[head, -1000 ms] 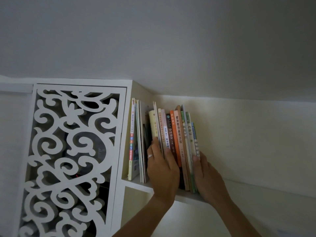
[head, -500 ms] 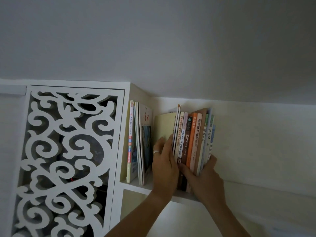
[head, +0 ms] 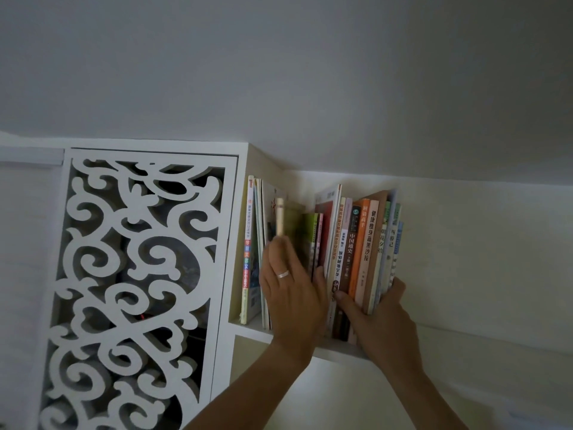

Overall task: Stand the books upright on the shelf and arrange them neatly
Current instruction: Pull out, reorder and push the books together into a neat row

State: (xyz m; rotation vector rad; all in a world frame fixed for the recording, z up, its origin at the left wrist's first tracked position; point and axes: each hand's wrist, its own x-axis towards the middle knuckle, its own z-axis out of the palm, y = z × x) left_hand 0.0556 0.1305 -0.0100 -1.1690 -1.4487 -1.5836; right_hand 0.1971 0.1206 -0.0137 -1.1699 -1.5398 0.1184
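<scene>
Thin yellow book (head: 280, 217), blurred, tipped over the shelf (head: 254, 332) gap near its left end wall, between leaning thin books (head: 252, 252) and the right-hand block (head: 361, 252). Likely light, stiff-spined, slick-covered; best taken low on the spine. Left hand (head: 291, 293): fingers against the yellow book, pinch or flat press — cannot tell. Right hand (head: 376, 318): fingers clamped around the block's lower spines.

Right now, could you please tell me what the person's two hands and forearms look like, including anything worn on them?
Both forearms are bare, with no sleeves, gloves or watch in view. The left hand wears one plain, thin, silver-coloured ring on a finger. The right hand shows no ring or other jewellery on the parts that can be seen; its far side is hidden behind the books.
</scene>
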